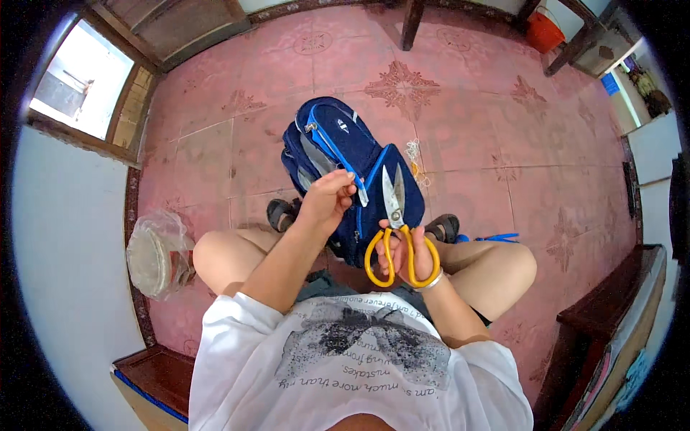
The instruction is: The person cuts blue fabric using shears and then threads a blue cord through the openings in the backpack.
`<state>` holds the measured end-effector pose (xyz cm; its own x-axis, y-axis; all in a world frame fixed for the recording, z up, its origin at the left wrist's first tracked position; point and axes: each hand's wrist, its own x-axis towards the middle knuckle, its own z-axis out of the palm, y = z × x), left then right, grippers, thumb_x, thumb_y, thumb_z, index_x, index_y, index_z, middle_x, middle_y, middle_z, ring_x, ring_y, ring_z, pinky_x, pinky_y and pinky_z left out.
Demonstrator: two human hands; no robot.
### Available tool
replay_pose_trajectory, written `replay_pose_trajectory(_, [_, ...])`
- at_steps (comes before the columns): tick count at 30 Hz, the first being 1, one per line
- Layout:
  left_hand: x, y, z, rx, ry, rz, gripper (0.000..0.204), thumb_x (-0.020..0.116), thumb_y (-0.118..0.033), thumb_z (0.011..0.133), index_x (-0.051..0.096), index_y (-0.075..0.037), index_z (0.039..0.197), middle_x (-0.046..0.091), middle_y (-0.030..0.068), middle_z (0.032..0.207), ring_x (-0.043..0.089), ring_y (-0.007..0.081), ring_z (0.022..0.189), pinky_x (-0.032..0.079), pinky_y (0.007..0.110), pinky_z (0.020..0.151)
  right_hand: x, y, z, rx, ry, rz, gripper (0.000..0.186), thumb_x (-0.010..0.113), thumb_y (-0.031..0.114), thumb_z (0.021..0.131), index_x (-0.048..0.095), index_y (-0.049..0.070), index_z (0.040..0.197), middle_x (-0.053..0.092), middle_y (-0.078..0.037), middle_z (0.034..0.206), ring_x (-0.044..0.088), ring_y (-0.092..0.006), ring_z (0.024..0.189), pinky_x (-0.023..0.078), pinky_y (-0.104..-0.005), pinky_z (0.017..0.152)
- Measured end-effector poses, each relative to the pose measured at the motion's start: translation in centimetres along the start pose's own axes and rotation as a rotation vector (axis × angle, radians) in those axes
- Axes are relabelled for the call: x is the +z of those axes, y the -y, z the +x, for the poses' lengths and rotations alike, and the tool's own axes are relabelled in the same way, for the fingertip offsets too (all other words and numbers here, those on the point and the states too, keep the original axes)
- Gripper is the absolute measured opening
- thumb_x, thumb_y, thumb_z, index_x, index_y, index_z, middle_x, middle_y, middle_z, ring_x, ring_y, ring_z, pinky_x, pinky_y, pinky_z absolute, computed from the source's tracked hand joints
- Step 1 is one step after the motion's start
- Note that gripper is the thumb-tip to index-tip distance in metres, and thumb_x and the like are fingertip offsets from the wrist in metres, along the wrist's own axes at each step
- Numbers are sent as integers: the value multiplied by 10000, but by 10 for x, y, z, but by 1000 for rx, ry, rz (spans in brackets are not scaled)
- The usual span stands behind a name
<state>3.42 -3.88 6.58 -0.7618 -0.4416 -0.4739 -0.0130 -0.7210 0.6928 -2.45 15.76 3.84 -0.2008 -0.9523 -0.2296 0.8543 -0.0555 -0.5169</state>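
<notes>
A navy backpack with blue zipper trim lies on the floor between my bent legs. My left hand pinches a loose blue and whitish strip along the bag's zipper. My right hand holds yellow-handled scissors, blades pointing away from me and slightly parted, over the right side of the backpack and just beside the strip. A small tangle of white string with something yellow lies on the floor just past the bag's right side.
A clear plastic bag with a round item is at left. Blue strips lie by my right knee. Dark wooden furniture and a wooden-edged bench flank me. A red bucket and wooden legs stand at the back.
</notes>
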Motion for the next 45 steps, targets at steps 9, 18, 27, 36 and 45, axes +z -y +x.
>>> replay_pose_trajectory(9, [-21, 67, 25, -109, -148, -111, 56, 544, -87, 776, 490, -90, 789, 529, 10, 729, 547, 125, 690, 461, 219, 625, -9, -20, -14, 111, 10, -15, 639, 245, 592, 807, 322, 107, 1217, 489, -66, 803, 474, -153, 591, 411, -260, 559])
replay_pose_trajectory(18, [-49, 87, 30, -147, -155, 57, 41, 527, -96, 785, 507, -66, 767, 568, 54, 775, 561, 155, 737, 459, 267, 705, -19, -37, -11, 288, -177, 179, 592, 242, 599, 807, 379, 137, 1151, 491, -60, 780, 470, -161, 612, 400, -277, 545])
replay_pose_trajectory(27, [-51, 91, 29, -122, -81, 36, 11, 531, -83, 784, 530, -79, 774, 573, 27, 774, 548, 137, 737, 447, 281, 727, -13, -38, -6, 333, -175, 223, 605, 224, 619, 793, 375, 133, 1121, 461, -67, 756, 449, -186, 579, 383, -291, 535])
replay_pose_trajectory(36, [-48, 95, 29, -88, -113, 139, 19, 525, -75, 785, 533, -73, 768, 569, 21, 757, 545, 129, 718, 451, 270, 714, -9, -35, -6, 360, -150, 257, 624, 219, 643, 777, 379, 143, 1114, 437, -51, 763, 403, -167, 562, 356, -291, 536])
replay_pose_trajectory(45, [-54, 105, 32, 7, -80, 149, 42, 512, -73, 794, 528, -52, 761, 562, 31, 745, 552, 128, 692, 466, 274, 695, -9, -39, -4, 344, -123, 384, 647, 227, 658, 766, 399, 151, 1129, 421, -40, 756, 377, -154, 556, 337, -272, 522])
